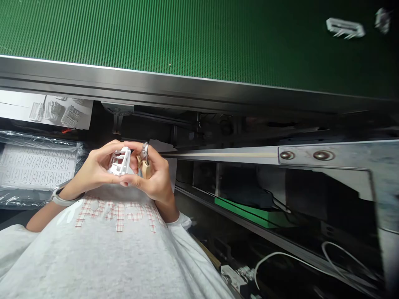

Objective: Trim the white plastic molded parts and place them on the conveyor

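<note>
In front of my shirt, my left hand (96,165) is closed around a small white plastic frame (121,162) with open slots and crossbars. My right hand (156,172) has its fingers curled round a pair of side cutters (144,155) with metal jaws and tan handles. The jaws point up, away from the white frame. Fingertips of the right hand also touch the frame's right side. Part of the cutters' handles is hidden in the palm.
A green ribbed conveyor belt (140,37) with a metal edge rail (174,89) runs across the top. On it lies a white plastic part (345,28). Left are white parts on a sheet (53,110) and a plastic-lined box (37,166). A metal beam (349,155) crosses the right.
</note>
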The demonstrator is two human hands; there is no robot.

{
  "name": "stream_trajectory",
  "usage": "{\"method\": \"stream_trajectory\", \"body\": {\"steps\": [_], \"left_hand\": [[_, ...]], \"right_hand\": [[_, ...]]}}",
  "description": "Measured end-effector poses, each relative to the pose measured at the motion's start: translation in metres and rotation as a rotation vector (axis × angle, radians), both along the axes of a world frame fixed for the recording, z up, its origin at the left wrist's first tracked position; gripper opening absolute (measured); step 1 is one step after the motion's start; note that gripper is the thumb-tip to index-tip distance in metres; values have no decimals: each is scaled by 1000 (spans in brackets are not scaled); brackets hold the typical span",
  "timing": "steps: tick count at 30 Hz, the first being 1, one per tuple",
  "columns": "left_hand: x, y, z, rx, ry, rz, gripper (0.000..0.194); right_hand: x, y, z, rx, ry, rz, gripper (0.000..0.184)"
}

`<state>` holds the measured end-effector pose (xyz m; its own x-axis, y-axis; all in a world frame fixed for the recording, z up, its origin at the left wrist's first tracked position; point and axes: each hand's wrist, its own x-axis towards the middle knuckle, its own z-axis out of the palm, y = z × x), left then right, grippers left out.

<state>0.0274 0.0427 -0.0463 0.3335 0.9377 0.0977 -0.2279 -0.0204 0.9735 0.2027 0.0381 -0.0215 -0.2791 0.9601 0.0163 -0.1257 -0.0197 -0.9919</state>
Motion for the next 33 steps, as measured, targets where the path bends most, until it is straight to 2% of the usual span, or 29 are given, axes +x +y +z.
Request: {"method": "stream_trajectory", "body": {"steps": [6,10,15,19,22,25,33], "left_hand": [[1,-1,-7,-40,7,-6,60],[1,-2,-14,-160,11,27,66],[-7,-4,-25,-354,-32,-34,65],[-22,-10,-35,-463,-19,-36,56],[-32,-17,-42,-517,37,8,51],[-40,-24,-49,-583,76,93,53],[-48,-36,-56,-648,100,224,59]], "right_hand": [[-2,1,-5,-52,-15,33,61],[-5,10,-14,-97,-22,42,59],[-10,30,-45,-249,21,43,56],[-16,40,-71,-469,155,150,53],[-24,42,-86,-590,243,218,54],[-35,42,-95,-635,271,265,56],[-55,46,-98,-727,327,364,60]]}}
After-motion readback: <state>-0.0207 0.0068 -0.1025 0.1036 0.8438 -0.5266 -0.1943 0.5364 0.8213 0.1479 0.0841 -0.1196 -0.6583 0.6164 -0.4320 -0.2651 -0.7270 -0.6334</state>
